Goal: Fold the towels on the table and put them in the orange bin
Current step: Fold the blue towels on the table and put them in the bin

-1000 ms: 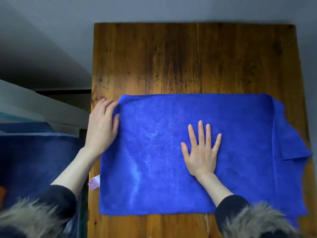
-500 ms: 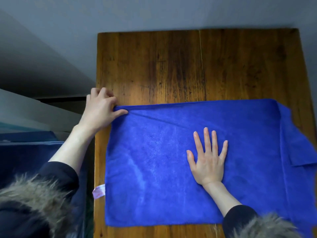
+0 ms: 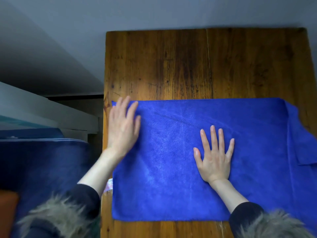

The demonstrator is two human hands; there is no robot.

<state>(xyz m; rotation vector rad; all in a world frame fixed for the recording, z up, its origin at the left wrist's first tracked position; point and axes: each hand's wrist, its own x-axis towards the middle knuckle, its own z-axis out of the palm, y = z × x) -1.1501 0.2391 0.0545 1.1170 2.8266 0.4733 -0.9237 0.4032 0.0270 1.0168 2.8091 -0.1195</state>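
Towel [image 3: 171, 169] flat under both open palms, no grip

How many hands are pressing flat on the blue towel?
2: the left hand lies near the blue towel's far-left corner; the right hand lies at its middle.

Looks like someone's home, probably a spare room or bedroom corner. There's a worn wooden table [image 3: 188, 66] with dark stains and a crack running down it, pushed up against a plain grey wall [image 3: 154, 12], and dark blue fabric [image 3: 42, 160] piled off to the left beside a white ledge [image 3: 42, 110]. Nothing industrial about it.
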